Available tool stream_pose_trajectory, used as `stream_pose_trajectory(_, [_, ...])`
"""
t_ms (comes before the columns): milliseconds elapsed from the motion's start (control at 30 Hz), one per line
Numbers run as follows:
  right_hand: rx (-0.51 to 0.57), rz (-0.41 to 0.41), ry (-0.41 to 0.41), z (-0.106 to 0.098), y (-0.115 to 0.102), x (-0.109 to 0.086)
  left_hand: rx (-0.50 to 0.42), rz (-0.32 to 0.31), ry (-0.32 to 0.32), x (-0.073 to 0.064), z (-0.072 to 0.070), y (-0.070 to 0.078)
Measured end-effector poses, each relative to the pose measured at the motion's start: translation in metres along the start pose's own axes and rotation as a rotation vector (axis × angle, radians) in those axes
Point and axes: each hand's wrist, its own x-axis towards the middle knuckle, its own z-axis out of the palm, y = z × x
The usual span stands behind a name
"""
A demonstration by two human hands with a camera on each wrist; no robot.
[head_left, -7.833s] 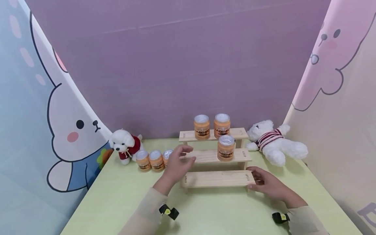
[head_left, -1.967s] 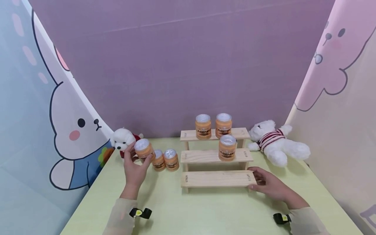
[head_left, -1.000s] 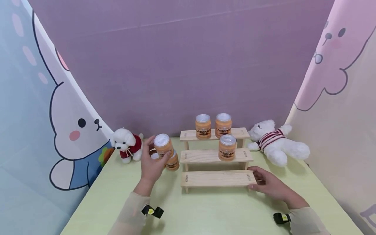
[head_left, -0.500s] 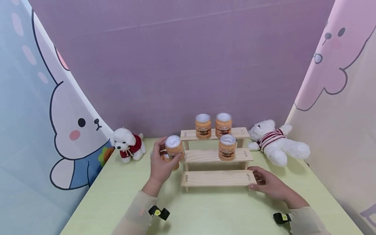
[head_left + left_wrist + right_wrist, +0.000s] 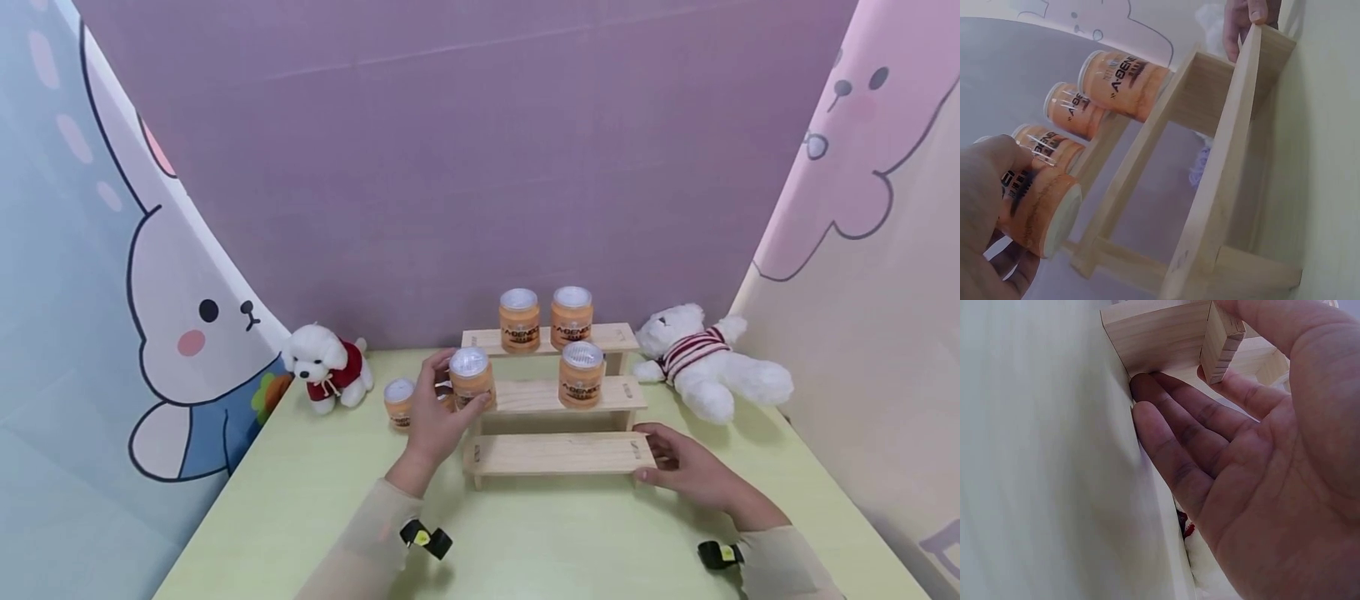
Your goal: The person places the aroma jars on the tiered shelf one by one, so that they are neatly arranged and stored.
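In the head view my left hand [image 5: 437, 425] grips an orange jar [image 5: 472, 385] with a clear lid, thumb in front and fingers behind. This jar is upright over the left end of the middle step of a three-step wooden display stand [image 5: 558, 452]. From the left wrist view, the held jar [image 5: 1038, 209] shows its pale base close to that board's end. My right hand [image 5: 690, 471] holds the right end of the lowest step; up close, thumb and index finger pinch the board [image 5: 1222, 347], while the other fingers reach beneath it.
Two matching jars stand on the top step, the left one [image 5: 519, 323] and the right one [image 5: 572, 321]. Another jar [image 5: 581, 379] sits right on the middle step. A table jar [image 5: 400, 406] is left of my left hand. Plush dog [image 5: 326, 367] and plush bear [image 5: 701, 362] flank the stand.
My left hand took the leftmost jar from the table row, lifted it and carried it rightward to the middle step's left end. My right hand has stayed on the stand.
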Motion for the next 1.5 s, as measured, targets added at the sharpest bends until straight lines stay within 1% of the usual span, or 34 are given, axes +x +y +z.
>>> stream_pose_trajectory(167, [-0.002, 0.004, -0.002, 0.0, -0.001, 0.0, 0.01, -0.026, -0.02, 0.002, 0.008, 0.001])
stream_pose_trajectory(367, [-0.002, 0.019, 0.002, -0.001, -0.003, 0.0, 0.021, -0.082, -0.041, 0.006, 0.018, 0.005])
stream_pose_trajectory(467, [0.002, 0.008, -0.001, -0.002, -0.002, 0.001, -0.009, -0.12, -0.053, 0.007, 0.023, 0.006])
stream_pose_trajectory(567, [0.008, 0.001, 0.0, -0.002, -0.001, 0.001, -0.031, -0.146, -0.062, 0.008, 0.029, 0.005])
stream_pose_trajectory(800, [0.008, 0.008, 0.003, -0.001, -0.003, 0.001, -0.057, -0.169, -0.069, 0.007, 0.039, 0.003])
stream_pose_trajectory(967, [0.005, 0.011, -0.001, 0.0, -0.002, 0.001, -0.057, -0.18, -0.075, 0.006, 0.039, 0.003])
stream_pose_trajectory(1033, [0.006, 0.012, -0.002, 0.0, -0.002, 0.001, -0.053, -0.188, -0.098, 0.006, 0.038, 0.004])
stream_pose_trajectory(1133, [0.009, 0.014, -0.002, 0.0, -0.002, 0.001, -0.033, -0.192, -0.153, 0.006, 0.034, 0.005])
stream_pose_trajectory(1267, [0.011, 0.013, 0.001, 0.0, -0.001, 0.001, -0.019, -0.179, -0.218, 0.007, 0.03, 0.004])
stream_pose_trajectory(1367, [0.012, 0.006, 0.004, 0.0, 0.0, 0.0, -0.011, -0.174, -0.236, 0.007, 0.031, 0.003])
stream_pose_trajectory(1500, [0.013, 0.003, 0.003, 0.0, 0.001, 0.0, 0.006, -0.177, -0.247, 0.006, 0.036, 0.004])
